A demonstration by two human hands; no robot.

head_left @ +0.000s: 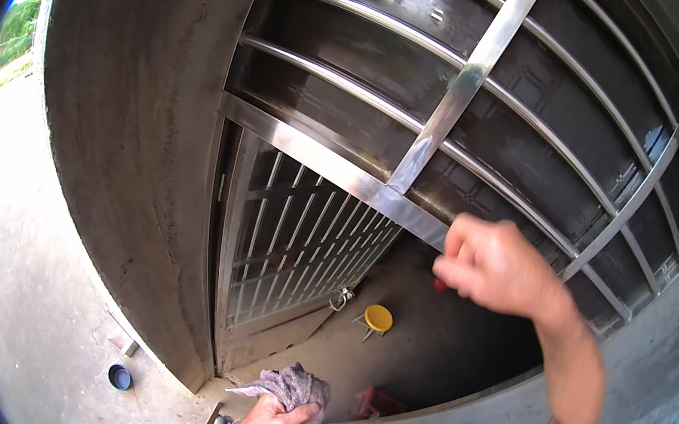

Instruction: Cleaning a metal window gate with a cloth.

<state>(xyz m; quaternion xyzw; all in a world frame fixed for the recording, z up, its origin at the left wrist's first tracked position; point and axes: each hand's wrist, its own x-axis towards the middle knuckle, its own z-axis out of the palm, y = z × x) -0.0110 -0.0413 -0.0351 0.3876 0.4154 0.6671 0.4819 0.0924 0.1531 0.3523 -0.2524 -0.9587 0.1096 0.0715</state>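
Note:
My left hand is low in the head view, its fingers closed round a crumpled greyish-purple cloth. My right hand is raised and closed in front of the metal window frame. A bit of something small and red shows under its fingers; the rest is hidden in the grip. Just beside this hand runs the shiny lower rail of the window grille. Above it, steel bars cross dark panes.
A barred metal door opens into a dim room with a yellow stool and a reddish low object. A thick grey pillar rises at left. Outside, a dark bucket stands on the concrete. A grey wall curves along the right.

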